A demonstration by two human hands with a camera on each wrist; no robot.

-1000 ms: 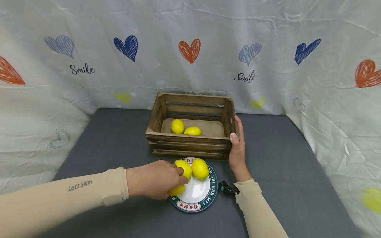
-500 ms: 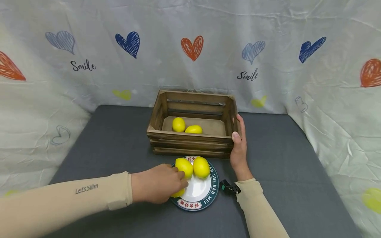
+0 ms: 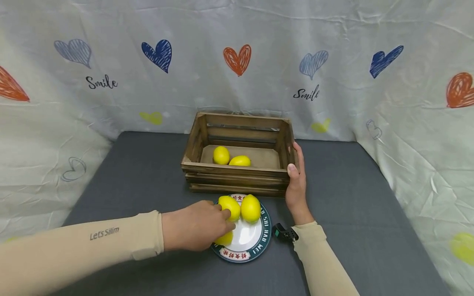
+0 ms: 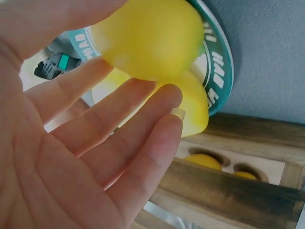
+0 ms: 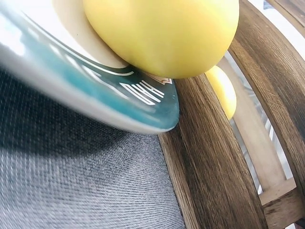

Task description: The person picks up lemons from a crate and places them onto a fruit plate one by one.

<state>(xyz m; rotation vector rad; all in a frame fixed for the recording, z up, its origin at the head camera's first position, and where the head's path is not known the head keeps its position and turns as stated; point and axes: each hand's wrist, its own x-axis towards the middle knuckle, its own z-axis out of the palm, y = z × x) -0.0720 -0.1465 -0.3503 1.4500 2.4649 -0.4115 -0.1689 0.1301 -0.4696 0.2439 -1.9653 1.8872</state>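
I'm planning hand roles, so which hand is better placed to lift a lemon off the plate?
Probably the left hand: it partly covers the near-left lemon on the plate, while the right hand rests against the right end of the wooden crate, farther from that lemon.

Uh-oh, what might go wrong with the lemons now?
The lemon by the left hand might slip and roll off, since it sits close to the rim of the plate. That hand might also bump the other two lemons crowded nearby. And if the right hand tugs the wooden crate, it could knock the plate.
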